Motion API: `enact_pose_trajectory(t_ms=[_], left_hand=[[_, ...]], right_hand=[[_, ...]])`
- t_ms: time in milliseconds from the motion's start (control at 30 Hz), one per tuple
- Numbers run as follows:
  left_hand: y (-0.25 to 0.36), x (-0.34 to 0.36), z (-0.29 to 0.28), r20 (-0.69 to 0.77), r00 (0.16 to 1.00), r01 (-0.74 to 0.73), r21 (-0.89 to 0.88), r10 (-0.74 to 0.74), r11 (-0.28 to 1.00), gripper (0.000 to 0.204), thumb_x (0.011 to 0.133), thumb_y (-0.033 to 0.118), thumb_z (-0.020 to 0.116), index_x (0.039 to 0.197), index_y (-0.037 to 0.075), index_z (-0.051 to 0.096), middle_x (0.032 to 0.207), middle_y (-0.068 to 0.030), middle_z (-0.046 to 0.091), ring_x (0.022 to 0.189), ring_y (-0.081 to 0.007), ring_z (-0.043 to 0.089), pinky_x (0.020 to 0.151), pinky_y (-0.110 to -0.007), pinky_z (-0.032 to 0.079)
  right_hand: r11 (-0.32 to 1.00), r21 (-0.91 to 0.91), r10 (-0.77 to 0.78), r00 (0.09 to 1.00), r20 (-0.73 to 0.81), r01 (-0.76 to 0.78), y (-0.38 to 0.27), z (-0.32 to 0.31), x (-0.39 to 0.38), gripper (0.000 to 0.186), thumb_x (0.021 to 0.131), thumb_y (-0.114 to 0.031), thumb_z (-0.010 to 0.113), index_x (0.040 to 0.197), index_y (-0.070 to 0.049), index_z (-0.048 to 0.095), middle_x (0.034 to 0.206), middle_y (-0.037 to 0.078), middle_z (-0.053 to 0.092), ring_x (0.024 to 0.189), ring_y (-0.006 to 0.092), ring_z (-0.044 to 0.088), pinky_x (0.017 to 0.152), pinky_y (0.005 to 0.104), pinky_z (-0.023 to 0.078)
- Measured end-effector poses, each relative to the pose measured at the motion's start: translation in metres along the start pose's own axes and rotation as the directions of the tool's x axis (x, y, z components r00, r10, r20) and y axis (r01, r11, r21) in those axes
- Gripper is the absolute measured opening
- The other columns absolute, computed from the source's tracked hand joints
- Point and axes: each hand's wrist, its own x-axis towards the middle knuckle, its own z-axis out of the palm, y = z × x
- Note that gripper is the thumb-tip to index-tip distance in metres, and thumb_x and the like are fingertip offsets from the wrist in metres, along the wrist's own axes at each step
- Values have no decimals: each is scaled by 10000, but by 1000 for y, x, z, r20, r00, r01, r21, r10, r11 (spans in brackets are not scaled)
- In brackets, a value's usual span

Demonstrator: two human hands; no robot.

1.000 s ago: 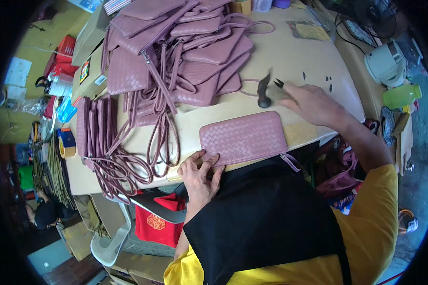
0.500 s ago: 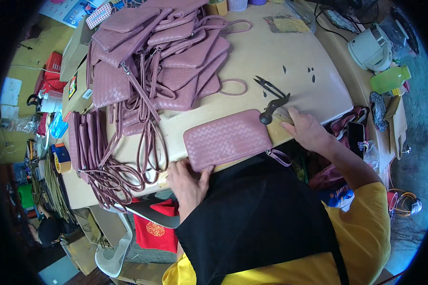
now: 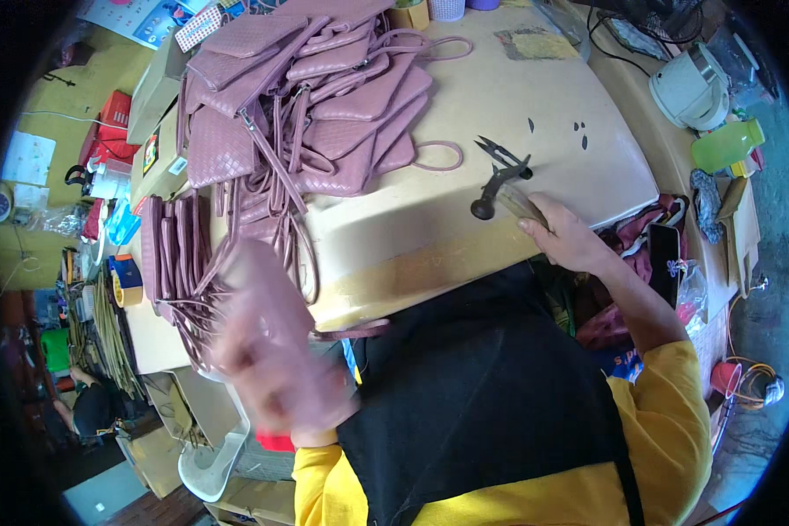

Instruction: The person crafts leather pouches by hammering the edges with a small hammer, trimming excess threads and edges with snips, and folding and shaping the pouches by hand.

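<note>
My left hand (image 3: 252,377) is smeared by motion at the table's near left edge. It grips a dusty-pink woven wristlet pouch (image 3: 282,307), also blurred, with its strap trailing to the right. My right hand (image 3: 563,231) is closed around the light handle of a small hammer (image 3: 522,207) whose dark round head rests on the table. Just beyond the hammer head lie dark-bladed snips (image 3: 500,151), partly covered by it. A heap of similar pink pouches (image 3: 342,105) fills the table's far left. Another row of pouches (image 3: 174,245) stands on edge nearer me, with looped straps.
The cream table (image 3: 412,237) has a worn near edge. A few small dark bits (image 3: 584,138) lie on its right. Farther right are a white kettle (image 3: 691,88), a yellow-green bottle (image 3: 728,145) and a phone (image 3: 663,254). A cardboard box (image 3: 159,158) stands left of the heap.
The pouch that lay flat before me is off the table, swung left and toward me in my left hand. My right hand stays on the hammer, which has shifted only slightly.
</note>
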Motion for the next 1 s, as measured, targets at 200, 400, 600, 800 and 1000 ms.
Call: enact_pose_trajectory(t_ms=[200,400,600,800,1000], left_hand=[[-64,-27,62,837,522,-423,421,-164,802,577,689,339,784,1151,71,566,1330,-153,469,1238,-352,435,1068,-559,275],[-74,-38,60,814,570,-369,374,-110,851,599,740,430,736,1224,118,570,1332,-131,476,1261,-334,436,1081,-550,271],[-85,-50,51,808,590,-316,219,11,923,390,782,268,728,1116,83,647,1232,-89,585,1200,-277,522,1025,-459,378],[-90,-61,56,742,664,-392,243,90,887,302,721,158,774,1010,99,708,1094,-61,669,1114,-248,591,917,-392,451],[-95,-67,50,716,696,-266,190,52,945,254,736,143,750,984,100,715,1068,-43,677,1107,-227,600,967,-403,420]], right_hand=[[944,-179,-298,949,-104,277,-49,-18,19,327,955,-254,543,1140,1,453,786,224,577,710,420,579,641,464,456],[971,-201,-160,978,-134,131,-27,3,20,347,950,-290,544,1144,-21,441,826,272,608,798,479,593,694,526,447],[939,-295,-204,977,-61,178,-43,-19,32,358,925,-287,581,1138,-23,464,758,242,607,727,440,609,619,491,461],[868,-457,-162,981,103,191,-45,-9,54,370,946,-327,537,1082,9,459,823,256,615,791,451,605,691,511,467],[876,-415,-228,969,95,246,-64,1,69,373,931,-338,554,1053,8,489,872,245,619,841,439,606,709,501,473]])
